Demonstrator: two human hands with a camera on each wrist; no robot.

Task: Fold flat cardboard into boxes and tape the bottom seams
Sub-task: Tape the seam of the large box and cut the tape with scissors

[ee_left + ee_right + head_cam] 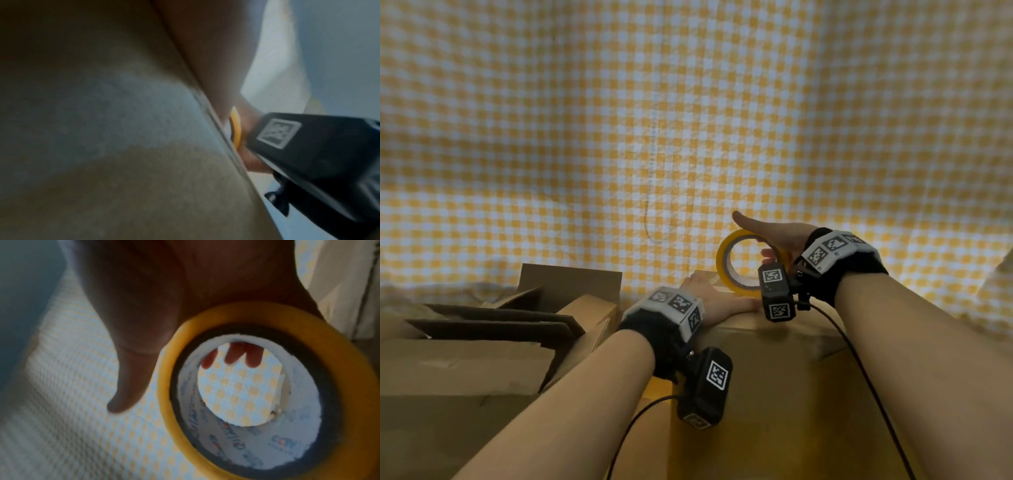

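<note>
A brown cardboard box (pixel 774 377) stands in front of me, with its top face level. My left hand (pixel 717 299) lies flat on that top near the far edge and presses down; in the left wrist view the box (pixel 102 129) fills the frame, blurred. My right hand (pixel 780 236) holds a yellow tape roll (pixel 722 263) upright just above the far right part of the box top, with the thumb stretched out over it. In the right wrist view the tape roll (pixel 164 394) is close up, and fingertips (pixel 232 355) show through its core.
Several flat and half-folded cardboard pieces (pixel 500 325) are piled at the left, beside the box. A yellow and white checked cloth (pixel 688 120) covers the whole surface behind. Black cables (pixel 859 359) hang from both wrist cameras across the box's front.
</note>
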